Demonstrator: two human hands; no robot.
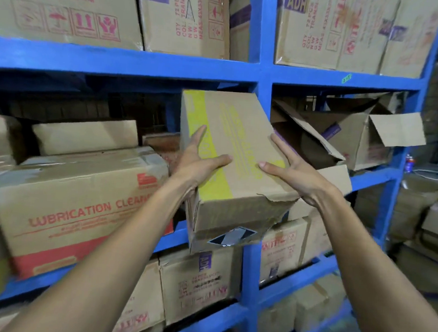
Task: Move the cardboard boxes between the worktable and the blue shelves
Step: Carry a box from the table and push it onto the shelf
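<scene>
Blue shelves (pixel 264 72) behind; both hands, fingers straight, press the tilted box (pixel 236 151), long axis pointing into the shelf.

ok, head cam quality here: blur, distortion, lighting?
Head view: wide-angle bowing bends the blue shelf beam; motion blur smears the bottom boxes and the frame edges; the yellow-banded box and both hands, left and right, stay fairly sharp; the shelf recess is dim.

Left hand (pixel 200 161) and right hand (pixel 294 175) press a yellow-striped box (pixel 240 146) against blue shelves (pixel 264 72).
</scene>
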